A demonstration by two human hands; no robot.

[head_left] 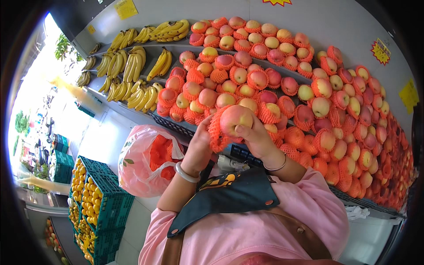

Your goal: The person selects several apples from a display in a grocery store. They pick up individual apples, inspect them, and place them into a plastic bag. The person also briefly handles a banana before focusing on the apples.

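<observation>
Between my two hands, in front of my chest, is a pinkish-yellow apple [236, 120]. My right hand [258, 137] grips it from the right, with the thumb across its lower side. At its left, my left hand [199, 145] holds an orange foam net sleeve [217, 131], which lies against the apple and covers part of its left side. Some fingers of both hands are hidden behind the fruit. Just beyond stand heaped apples [208, 97], many in the same orange foam nets.
A pink-white plastic bag [139, 162] holding orange foam nets is by my left forearm. Banana bunches [134, 64] line tiered shelves at the back left. Green crates [112, 198] of yellow-orange fruit stand at the lower left. A black basket edge [172, 125] borders the apple display.
</observation>
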